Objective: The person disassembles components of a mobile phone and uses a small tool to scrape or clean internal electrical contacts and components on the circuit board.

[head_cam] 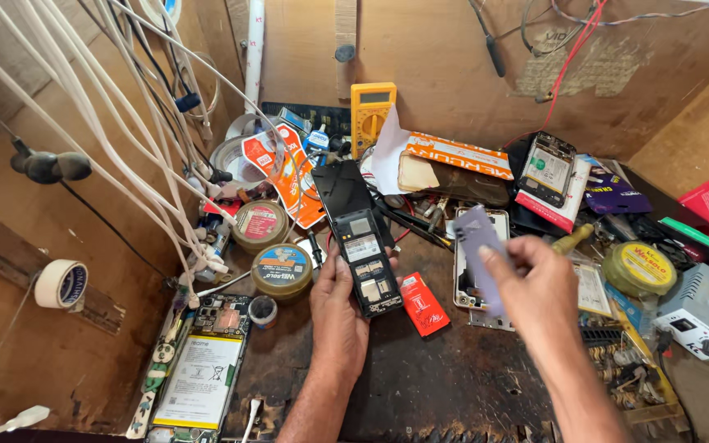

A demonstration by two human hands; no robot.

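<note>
My left hand (336,308) grips a small black opened phone (366,261), its inner boards facing up, above the dark worktop (420,385). My right hand (531,287) holds a thin greyish-purple flat piece (478,246) pinched between thumb and fingers, lifted to the right of the phone. A small red battery (425,303) lies on the worktop between the two hands. Under the right hand rests a white phone frame (463,283).
Round tins (281,269) and an opened smartphone (204,369) lie left. A yellow multimeter (371,111) leans on the back wall. White cables (125,139) hang at left. A yellow tin (638,268), grey power unit (703,320) and boxes crowd the right.
</note>
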